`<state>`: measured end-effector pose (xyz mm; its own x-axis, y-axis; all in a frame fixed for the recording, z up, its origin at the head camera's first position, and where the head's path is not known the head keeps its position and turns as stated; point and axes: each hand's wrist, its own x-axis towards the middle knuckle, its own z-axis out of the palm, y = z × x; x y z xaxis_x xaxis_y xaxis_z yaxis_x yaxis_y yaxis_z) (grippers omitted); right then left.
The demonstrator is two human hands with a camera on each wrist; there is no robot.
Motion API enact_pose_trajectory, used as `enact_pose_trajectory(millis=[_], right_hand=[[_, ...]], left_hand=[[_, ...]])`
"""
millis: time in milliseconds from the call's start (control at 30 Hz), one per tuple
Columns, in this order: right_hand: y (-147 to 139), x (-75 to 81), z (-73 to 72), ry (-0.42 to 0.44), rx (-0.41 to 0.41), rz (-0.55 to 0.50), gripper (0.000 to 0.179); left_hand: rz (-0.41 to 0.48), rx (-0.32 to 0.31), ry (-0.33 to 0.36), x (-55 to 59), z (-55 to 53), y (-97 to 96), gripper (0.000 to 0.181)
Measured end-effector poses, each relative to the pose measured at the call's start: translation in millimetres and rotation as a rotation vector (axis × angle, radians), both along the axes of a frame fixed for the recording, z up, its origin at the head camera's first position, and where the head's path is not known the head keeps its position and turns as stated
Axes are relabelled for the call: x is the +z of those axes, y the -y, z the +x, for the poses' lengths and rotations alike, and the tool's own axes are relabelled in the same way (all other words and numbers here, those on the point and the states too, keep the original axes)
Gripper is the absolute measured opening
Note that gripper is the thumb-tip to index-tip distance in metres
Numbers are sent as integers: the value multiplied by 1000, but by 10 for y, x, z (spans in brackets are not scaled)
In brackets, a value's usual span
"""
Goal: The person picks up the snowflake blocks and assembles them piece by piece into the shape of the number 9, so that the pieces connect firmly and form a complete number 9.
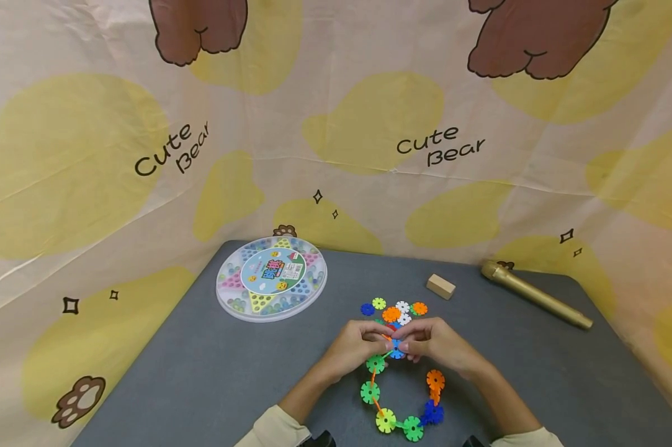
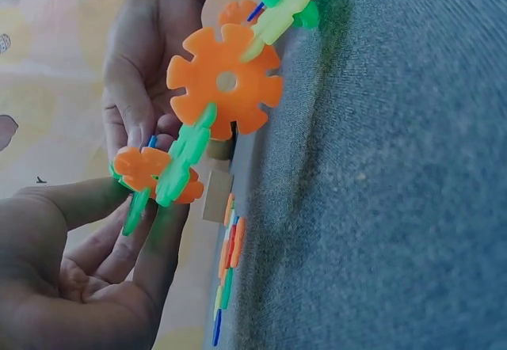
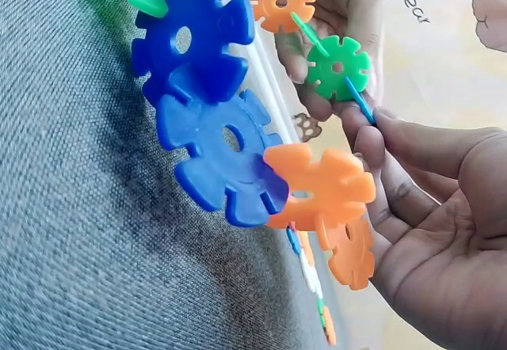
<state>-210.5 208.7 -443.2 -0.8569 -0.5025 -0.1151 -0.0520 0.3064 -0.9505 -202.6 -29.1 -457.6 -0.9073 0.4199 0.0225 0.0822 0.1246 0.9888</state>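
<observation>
A curved chain of slotted plastic snowflake discs, with a yellow disc and a dark blue disc among them, lies below both hands on the grey table. My left hand pinches a green snowflake disc at the chain's upper end, beside an orange disc. Between thumb and fingers, my right hand pinches a light blue snowflake disc, seen edge-on and meeting the green disc's rim. The chain's other end is an orange disc, below the right hand.
Several loose snowflake discs, including a white disc and an orange disc, lie just beyond the hands. A round marble board game sits back left. A wooden block and a gold microphone-like stick lie back right.
</observation>
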Motion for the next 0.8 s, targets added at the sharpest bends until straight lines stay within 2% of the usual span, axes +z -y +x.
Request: enact_pose_trajectory(millis=[267,533,700,800], right_hand=[[-46,-2,-25,-18,-6,19,28],[-197,-43,-132,-72,-139,71,33],[-268,-108,-236,-135,-174,99,29],[-294,-142,-326,-210,-207,136,28]], left_hand=[[-1,22,-12,-4,9,-9,20],[-8,37,-27,-20,-16,-14,18],[-12,36,-31,-10,-18,-8,17],[-12,35,-28,-4,-25,-5,17]])
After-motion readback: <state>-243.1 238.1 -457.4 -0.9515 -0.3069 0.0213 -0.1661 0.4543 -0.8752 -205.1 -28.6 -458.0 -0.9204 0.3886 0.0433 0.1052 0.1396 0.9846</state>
